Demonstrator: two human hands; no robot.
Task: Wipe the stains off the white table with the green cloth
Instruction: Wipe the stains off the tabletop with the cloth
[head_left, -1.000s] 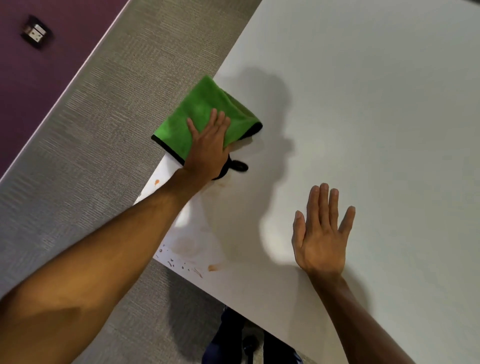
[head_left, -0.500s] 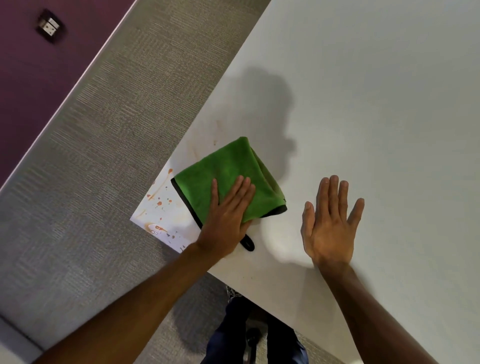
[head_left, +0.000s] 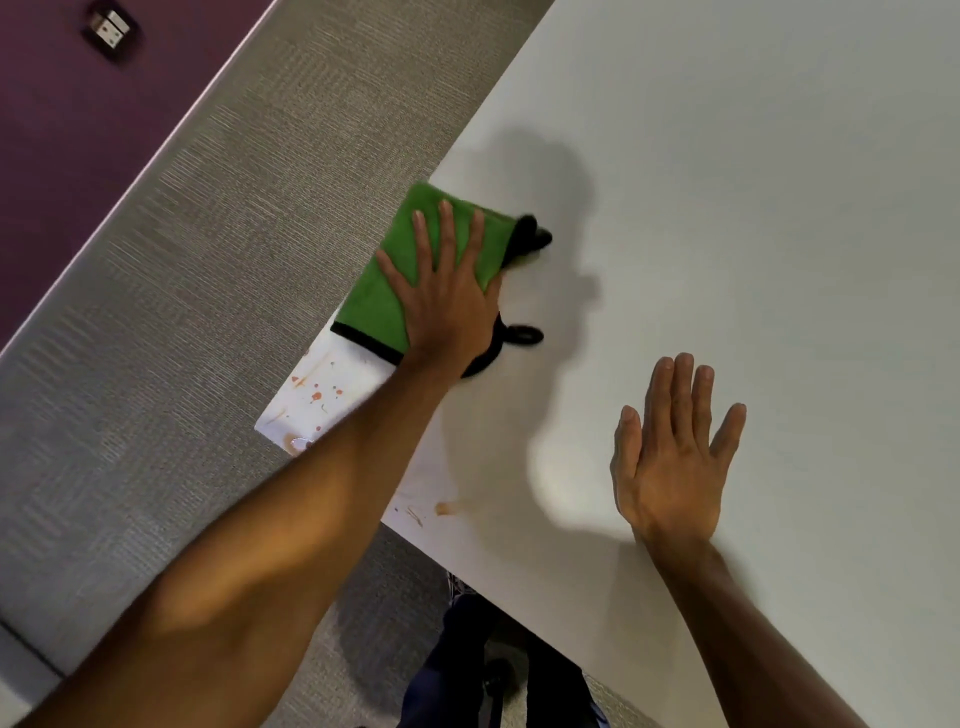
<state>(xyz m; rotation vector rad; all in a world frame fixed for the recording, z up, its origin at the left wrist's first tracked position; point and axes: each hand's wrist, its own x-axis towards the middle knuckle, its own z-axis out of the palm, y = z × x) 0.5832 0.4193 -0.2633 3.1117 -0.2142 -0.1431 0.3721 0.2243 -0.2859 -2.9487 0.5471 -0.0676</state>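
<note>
The green cloth, folded and edged in black, lies on the white table at its left edge. My left hand presses flat on the cloth with fingers spread, covering its right half. Orange stains speckle the table corner just below the cloth, and a smear sits near the front edge. My right hand rests flat and open on the table to the right, holding nothing.
Grey carpet lies beyond the table's left edge, with a purple wall and a metal floor socket at the upper left. My dark trouser legs show under the front edge.
My left hand pulled the cloth toward the near corner, then pushed it back away along the left edge. My right hand stayed flat on the table.
</note>
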